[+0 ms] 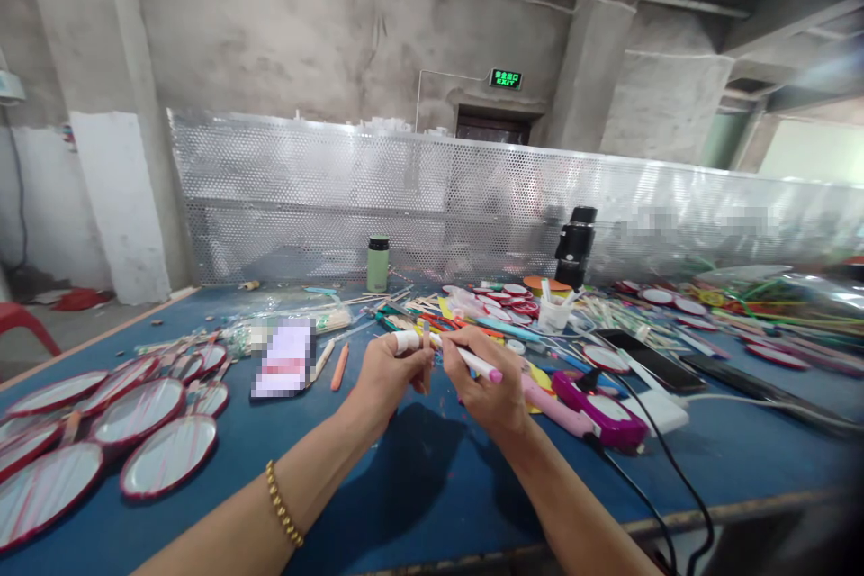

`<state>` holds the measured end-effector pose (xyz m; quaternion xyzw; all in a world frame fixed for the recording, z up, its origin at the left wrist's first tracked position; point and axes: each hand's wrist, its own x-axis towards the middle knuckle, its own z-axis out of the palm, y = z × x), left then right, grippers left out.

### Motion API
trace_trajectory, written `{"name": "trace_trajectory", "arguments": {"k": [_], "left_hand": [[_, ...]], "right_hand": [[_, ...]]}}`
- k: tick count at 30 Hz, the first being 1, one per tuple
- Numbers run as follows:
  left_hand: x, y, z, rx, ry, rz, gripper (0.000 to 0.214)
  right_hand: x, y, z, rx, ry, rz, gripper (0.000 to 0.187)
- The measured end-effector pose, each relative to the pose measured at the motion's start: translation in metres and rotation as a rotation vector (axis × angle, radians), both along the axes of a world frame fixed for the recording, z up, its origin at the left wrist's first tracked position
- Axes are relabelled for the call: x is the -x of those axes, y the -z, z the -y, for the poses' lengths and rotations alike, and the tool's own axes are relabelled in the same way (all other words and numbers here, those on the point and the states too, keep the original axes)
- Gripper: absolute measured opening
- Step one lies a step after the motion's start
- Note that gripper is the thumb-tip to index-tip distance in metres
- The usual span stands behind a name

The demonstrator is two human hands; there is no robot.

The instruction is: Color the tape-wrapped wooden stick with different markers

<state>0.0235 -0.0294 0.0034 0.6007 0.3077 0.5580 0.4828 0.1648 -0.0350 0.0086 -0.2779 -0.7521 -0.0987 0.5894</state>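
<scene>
My left hand (388,373) is closed around one end of a white stick with a pink tip (465,360), held above the blue table (418,477). My right hand (486,382) grips the same stick nearer its pink end, fingers curled over it. A thin short rod stands up between the two hands; which hand pinches it I cannot tell. A gold bead bracelet (283,504) sits on my left wrist.
Several red-rimmed oval mirrors (139,409) lie at the left. A pink glue gun (594,409) with a black cable lies right of my hands. A green flask (378,263), a black bottle (576,245), a phone (648,360) and scattered sticks crowd the back.
</scene>
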Motion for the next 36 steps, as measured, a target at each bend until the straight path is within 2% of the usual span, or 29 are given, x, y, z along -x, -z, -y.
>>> {"name": "trace_trajectory", "arguments": {"k": [14,23,36], "left_hand": [[-0.0003,0.0016,-0.0005,0.01,-0.022,0.008,0.021],[-0.0004,0.0019,-0.0019,0.007,-0.014,0.004,0.024],[-0.0009,0.0019,-0.0018,0.009,-0.026,0.005,0.022]], "right_hand": [[0.0008,0.0022,-0.0005,0.027,-0.048,0.025,0.011],[0.0002,0.0018,-0.0013,0.019,-0.001,0.027,0.012],[0.0003,0.0041,-0.003,0.033,-0.014,0.052,0.011]]}}
